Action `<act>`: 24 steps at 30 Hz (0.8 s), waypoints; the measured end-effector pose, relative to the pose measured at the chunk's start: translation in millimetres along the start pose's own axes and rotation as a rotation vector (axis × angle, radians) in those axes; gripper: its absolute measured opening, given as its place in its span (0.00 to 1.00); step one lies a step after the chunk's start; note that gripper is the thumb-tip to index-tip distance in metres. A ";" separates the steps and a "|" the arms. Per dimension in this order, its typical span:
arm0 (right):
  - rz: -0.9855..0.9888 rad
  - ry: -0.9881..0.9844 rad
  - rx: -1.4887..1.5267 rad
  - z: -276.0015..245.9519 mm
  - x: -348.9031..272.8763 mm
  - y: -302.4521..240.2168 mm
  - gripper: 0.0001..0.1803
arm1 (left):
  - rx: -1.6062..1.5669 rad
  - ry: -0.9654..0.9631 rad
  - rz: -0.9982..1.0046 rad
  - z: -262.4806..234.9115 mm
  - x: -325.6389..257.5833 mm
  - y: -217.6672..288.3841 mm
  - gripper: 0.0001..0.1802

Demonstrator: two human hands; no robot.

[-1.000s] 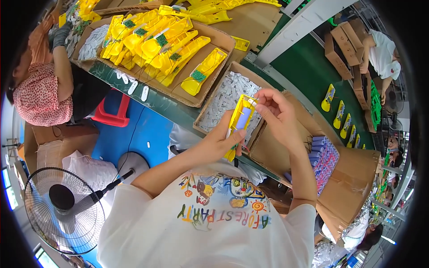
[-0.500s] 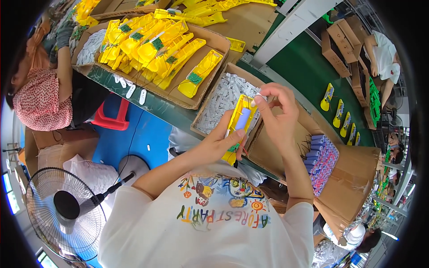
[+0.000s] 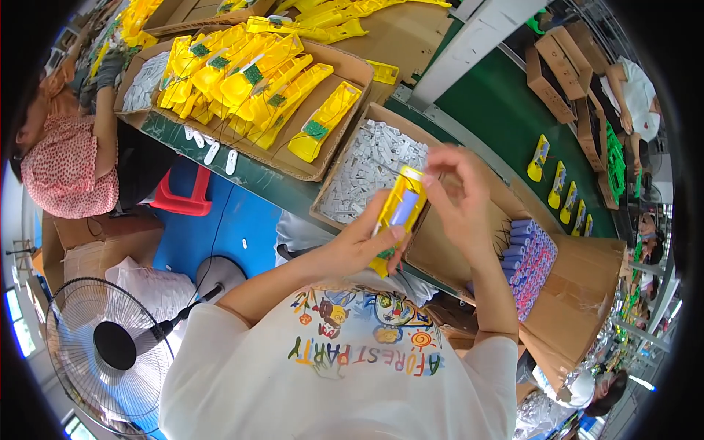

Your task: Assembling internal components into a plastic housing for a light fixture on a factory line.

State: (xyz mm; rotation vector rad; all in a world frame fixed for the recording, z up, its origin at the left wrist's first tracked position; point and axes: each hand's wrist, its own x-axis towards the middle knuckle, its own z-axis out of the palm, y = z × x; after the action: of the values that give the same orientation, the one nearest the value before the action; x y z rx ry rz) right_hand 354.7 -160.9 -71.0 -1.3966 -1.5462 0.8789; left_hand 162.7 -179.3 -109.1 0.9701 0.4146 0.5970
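Note:
My left hand [image 3: 367, 231] is closed round a long yellow plastic housing [image 3: 400, 192], which it holds tilted above the table edge. Inside the housing lies a purple battery cell [image 3: 404, 208], and part of a green circuit board shows below my fingers. A white end piece [image 3: 411, 174] sits at the upper end of the housing. Close beside that end is my right hand [image 3: 462, 194], its fingers curled, slightly blurred, and thumb and forefinger apart. A thin dark wire sticks out leftward from the housing's top.
Behind my hands stands a carton of small white parts [image 3: 378, 150]. A carton [image 3: 312, 165] of yellow housings with circuit boards is at the left. Purple cells [image 3: 524, 257] fill part of a carton at right. A fan [image 3: 114, 345] stands lower left; co-workers sit nearby.
The housing has turned a little and shifted right in my left hand. My right thumb and forefinger have come off the white piece, which stays at the housing's end.

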 end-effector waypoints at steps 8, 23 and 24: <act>-0.223 0.564 -0.771 -225.0 153.3 153.4 0.15 | 1.483 0.752 0.366 -85.8 33.4 84.1 0.16; -1.085 -0.432 -0.680 -36.6 31.0 -10.4 0.13 | -0.435 0.324 -0.004 -13.9 54.7 43.4 0.26; -1.063 -0.420 -0.700 -37.4 20.5 0.4 0.13 | -0.451 0.309 -0.014 -12.8 51.4 37.7 0.26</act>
State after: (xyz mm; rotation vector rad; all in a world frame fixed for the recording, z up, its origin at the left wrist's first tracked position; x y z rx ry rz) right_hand 389.1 -142.1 -54.0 -0.5654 -2.6680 -0.0733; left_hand 184.0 -122.1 -86.5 0.4439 0.5318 0.7903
